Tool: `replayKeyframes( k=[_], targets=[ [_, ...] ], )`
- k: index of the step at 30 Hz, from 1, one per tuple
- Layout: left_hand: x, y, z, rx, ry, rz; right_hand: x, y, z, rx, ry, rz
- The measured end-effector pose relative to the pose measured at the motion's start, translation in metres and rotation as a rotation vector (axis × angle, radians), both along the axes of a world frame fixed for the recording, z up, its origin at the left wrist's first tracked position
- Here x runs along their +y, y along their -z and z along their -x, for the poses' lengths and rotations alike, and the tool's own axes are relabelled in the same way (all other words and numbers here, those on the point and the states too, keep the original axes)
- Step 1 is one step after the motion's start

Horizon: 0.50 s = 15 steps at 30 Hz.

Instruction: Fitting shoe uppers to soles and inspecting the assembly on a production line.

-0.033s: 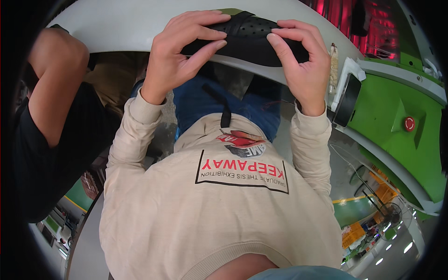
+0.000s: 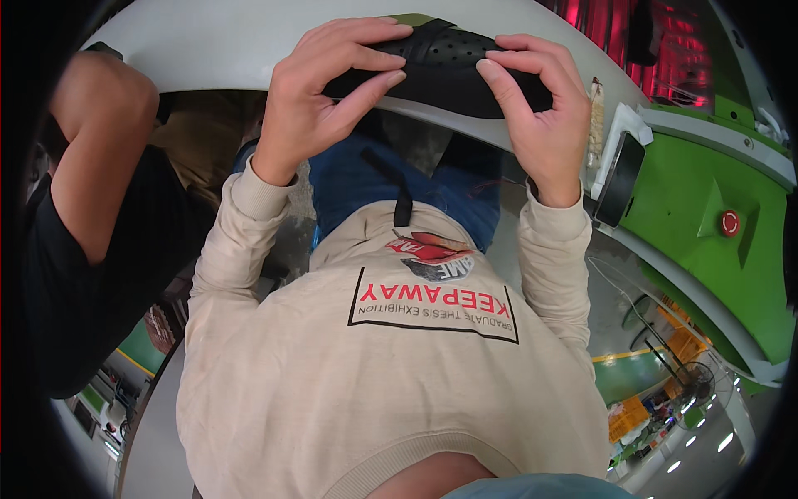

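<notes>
At the near edge of a pale table point(image 2: 208, 46) I hold a black shoe upper point(image 2: 453, 87) with rows of small holes and a crossing strap. My left hand point(image 2: 320, 96) pinches its left part, fingertips on top and thumb along the near side. At its right end my right hand point(image 2: 544, 100) is closed the same way, thumb near the perforated part. A strip of olive green point(image 2: 411, 19) shows just behind the black piece; whether the two are joined I cannot tell. The fingers partly hide both ends of the upper.
Close on my left is another person's bent arm point(image 2: 104, 158) with a dark sleeve. To the right stands a green machine point(image 2: 690, 183) with a red push button point(image 2: 729, 223) and a dark flat panel point(image 2: 620, 179). Red-lit tubes point(image 2: 598, 29) glow at the far right.
</notes>
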<state>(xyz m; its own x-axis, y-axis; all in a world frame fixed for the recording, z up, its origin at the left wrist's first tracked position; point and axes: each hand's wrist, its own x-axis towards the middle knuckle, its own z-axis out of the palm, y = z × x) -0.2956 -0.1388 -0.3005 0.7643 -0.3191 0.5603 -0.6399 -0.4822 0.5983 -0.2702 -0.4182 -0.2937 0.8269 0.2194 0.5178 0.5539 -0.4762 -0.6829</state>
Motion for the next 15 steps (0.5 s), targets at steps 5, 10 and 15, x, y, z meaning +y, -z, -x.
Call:
replayKeyframes(
  k=[5, 10, 15],
  targets=[
    [0.002, 0.005, -0.001, 0.004, 0.002, 0.044, 0.002, 0.003, -0.008, -0.059, -0.015, 0.031],
    [-0.006, -0.003, 0.002, 0.021, 0.001, 0.095, 0.015, -0.022, 0.001, 0.025, -0.045, 0.125],
    [-0.004, 0.005, 0.011, 0.201, -0.067, 0.222, 0.024, -0.026, -0.001, 0.019, -0.008, 0.145]
  ],
)
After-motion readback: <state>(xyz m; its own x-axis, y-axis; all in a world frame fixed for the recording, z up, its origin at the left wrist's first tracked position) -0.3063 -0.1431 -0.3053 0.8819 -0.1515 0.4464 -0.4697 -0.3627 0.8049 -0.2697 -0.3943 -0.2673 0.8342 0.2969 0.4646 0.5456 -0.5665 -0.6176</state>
